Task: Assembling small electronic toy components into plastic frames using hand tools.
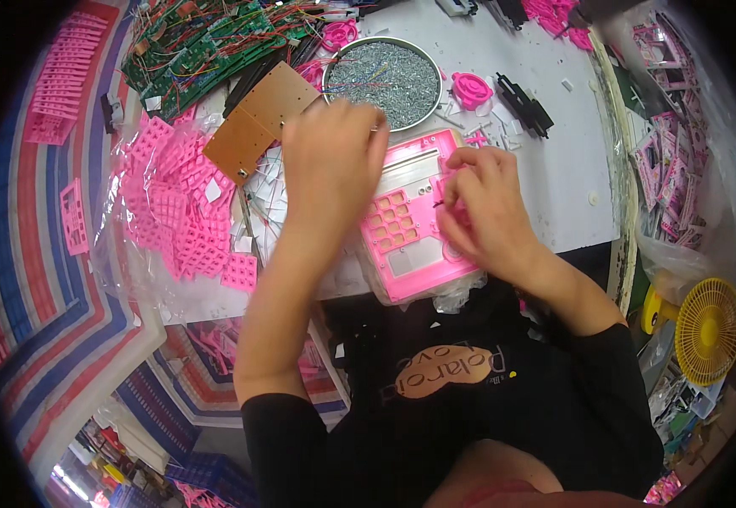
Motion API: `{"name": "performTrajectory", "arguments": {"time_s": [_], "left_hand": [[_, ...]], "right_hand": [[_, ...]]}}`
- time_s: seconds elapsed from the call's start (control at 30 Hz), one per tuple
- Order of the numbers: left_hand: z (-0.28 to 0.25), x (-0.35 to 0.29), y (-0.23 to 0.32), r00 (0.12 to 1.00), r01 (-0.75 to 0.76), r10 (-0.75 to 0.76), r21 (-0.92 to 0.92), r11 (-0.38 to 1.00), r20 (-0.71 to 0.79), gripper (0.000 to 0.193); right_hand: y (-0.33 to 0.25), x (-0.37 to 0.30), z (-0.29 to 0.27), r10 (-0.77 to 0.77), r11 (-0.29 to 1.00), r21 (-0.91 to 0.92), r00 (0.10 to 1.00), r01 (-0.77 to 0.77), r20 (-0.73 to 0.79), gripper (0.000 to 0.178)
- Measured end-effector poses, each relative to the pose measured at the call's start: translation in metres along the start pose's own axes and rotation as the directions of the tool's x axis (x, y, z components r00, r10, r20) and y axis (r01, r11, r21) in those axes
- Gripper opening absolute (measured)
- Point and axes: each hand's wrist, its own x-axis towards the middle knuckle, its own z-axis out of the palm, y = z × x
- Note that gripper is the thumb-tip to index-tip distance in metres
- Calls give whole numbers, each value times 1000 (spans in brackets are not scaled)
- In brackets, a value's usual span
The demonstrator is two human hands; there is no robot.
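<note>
A pink plastic toy housing (423, 271) lies in front of me at the table's near edge, with a grid of square holes and a pale strip across its upper part. My right hand (490, 212) is bent over its right side, fingers curled around a small part that they mostly hide. A dark tip shows by the fingertips. My left hand (334, 161) hovers at the near rim of a round tin of small metal screws (385, 80). Its fingers are drawn together and slightly blurred; whatever they pinch is too small to name.
Left of the hands lie brown circuit boards (258, 118) and a bag of pink keypads (173, 199). Green wired boards (207, 51) are heaped at the far left. Beyond the housing sit a pink ring part (472, 91) and a black part (524, 106). A yellow fan (708, 330) stands right.
</note>
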Motion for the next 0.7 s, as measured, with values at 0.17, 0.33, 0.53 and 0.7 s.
{"name": "performTrajectory", "arguments": {"time_s": [0.17,0.33,0.53,0.7], "left_hand": [[36,43,-42,971,-213,173,276,937,163,13],[41,59,-26,970,-233,217,180,956,106,15],[17,40,-11,958,-281,277,47,959,76,9],[-7,-43,46,972,-216,230,-200,956,54,12]], "right_hand": [[59,42,-61,-92,924,241,783,298,-615,40],[107,119,-138,230,611,727,808,314,-542,41],[72,156,-127,-70,440,898,996,-14,50,56],[24,94,-69,-147,211,972,987,101,-71,41]]}}
